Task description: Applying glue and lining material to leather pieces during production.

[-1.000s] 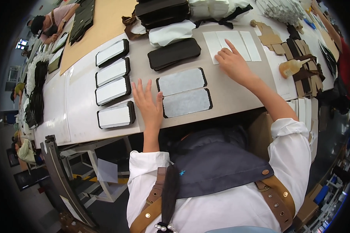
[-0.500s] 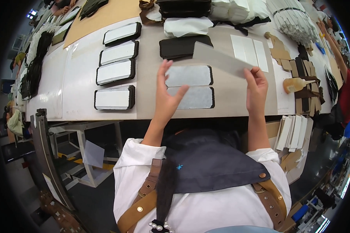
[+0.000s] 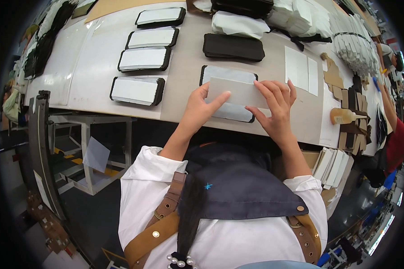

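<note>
Pinching the left end of a board (image 3: pixel 238 93), the left hand (image 3: pixel 206 106) is half closed, its thumb flat on the face and its fingers behind; the right hand (image 3: pixel 270 101) curves loosely round the other end, fingertips at the upper edge and thumb near the lower one. The board is over two panels (image 3: pixel 224 72) on the bench (image 3: pixel 184 96), hiding part of both. To the right on the bench, a bottle (image 3: pixel 342 116) with a pale nozzle looks amber; whether that is its wall or its contents, I cannot tell. The board is thin, rectangular, plain pale grey, its surface smooth and unmarked. The panels beneath are bluish grey with black rims. Beyond them are a dark stack (image 3: pixel 233 47) and white cloth (image 3: pixel 239 24). White strips (image 3: pixel 296 67) lie to the right, near brown card (image 3: pixel 333 78). At the left, four black-edged pads (image 3: pixel 137 91) with white tops form a column.
</note>
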A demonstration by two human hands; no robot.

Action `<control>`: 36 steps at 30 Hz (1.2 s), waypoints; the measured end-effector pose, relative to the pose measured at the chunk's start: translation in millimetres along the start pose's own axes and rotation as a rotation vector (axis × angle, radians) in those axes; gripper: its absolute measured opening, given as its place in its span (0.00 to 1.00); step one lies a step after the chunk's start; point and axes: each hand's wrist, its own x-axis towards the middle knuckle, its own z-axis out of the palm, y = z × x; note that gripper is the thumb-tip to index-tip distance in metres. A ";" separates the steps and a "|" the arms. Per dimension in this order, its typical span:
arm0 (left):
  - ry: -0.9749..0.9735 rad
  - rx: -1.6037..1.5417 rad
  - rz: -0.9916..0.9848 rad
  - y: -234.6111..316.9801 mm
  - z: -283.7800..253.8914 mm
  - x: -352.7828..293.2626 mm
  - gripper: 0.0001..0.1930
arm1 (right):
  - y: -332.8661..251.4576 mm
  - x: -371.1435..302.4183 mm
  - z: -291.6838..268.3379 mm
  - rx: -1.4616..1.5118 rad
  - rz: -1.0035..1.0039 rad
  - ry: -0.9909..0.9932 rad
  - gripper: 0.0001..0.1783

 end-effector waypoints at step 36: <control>0.335 0.997 0.558 -33.9 -60.8 -20.7 0.07 | -1.4 -7.1 37.7 0.112 0.079 -0.355 0.33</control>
